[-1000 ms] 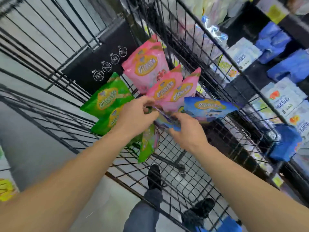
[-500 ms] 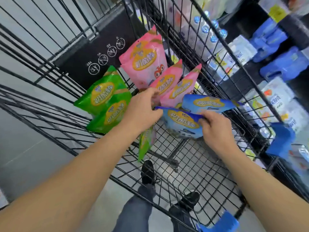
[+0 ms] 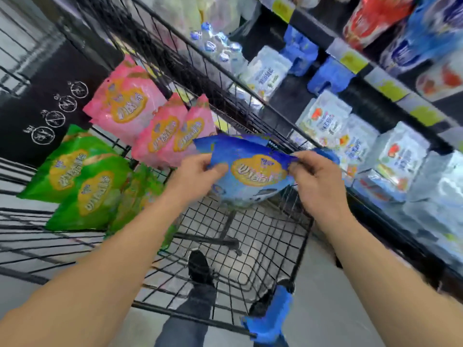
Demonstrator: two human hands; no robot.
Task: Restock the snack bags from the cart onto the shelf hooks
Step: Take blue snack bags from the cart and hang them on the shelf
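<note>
Both hands, left hand (image 3: 198, 169) and right hand (image 3: 313, 176), pinch a blue snack bag (image 3: 253, 169) above the cart (image 3: 225, 234); pink bags (image 3: 147, 121) at eleven o'clock and green bags (image 3: 80, 181) at nine wait. Hooks seem out of view.

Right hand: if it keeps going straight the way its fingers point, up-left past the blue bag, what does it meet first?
Probably the pink snack bags standing in the cart, just beyond the blue bag that the right hand pinches by its edge. Depth is unclear; it might pass above them.
</note>
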